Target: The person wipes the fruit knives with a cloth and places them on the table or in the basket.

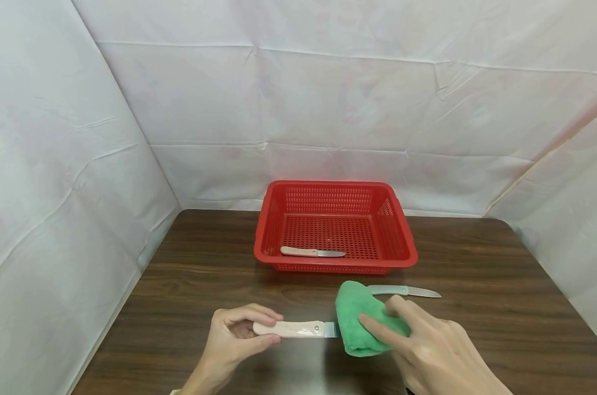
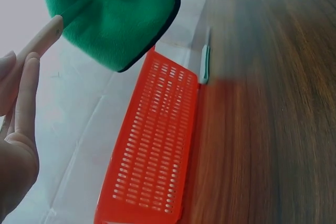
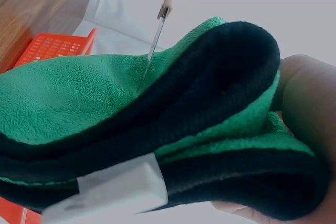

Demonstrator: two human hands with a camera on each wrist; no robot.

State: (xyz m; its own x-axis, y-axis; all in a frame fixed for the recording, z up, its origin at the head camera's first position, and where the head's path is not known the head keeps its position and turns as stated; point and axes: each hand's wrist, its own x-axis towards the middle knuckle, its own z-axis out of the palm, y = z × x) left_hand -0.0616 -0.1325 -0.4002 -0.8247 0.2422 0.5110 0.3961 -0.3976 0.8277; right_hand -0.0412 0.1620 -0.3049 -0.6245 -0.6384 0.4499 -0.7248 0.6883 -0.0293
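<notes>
My left hand [image 1: 229,337] pinches the cream handle of a small knife [image 1: 298,329] between thumb and fingers, the blade pointing right. A folded green cloth [image 1: 359,318] with dark edging is gripped in my right hand [image 1: 433,345]. In the head view the cloth covers most of the blade, leaving a short piece by the handle in sight. From the right wrist, the knife's blade [image 3: 156,43] shows lying against the green fabric [image 3: 68,87], its tip at a fold. Both hands are above the table's near part.
Behind the hands stands a red perforated basket [image 1: 335,267] with one cream-handled knife [image 1: 299,252] inside. A knife with a pale green handle [image 1: 389,289] lies on the brown wooden table [image 1: 199,274], partly behind the cloth. White sheeting [image 1: 328,104] hangs at the back and sides.
</notes>
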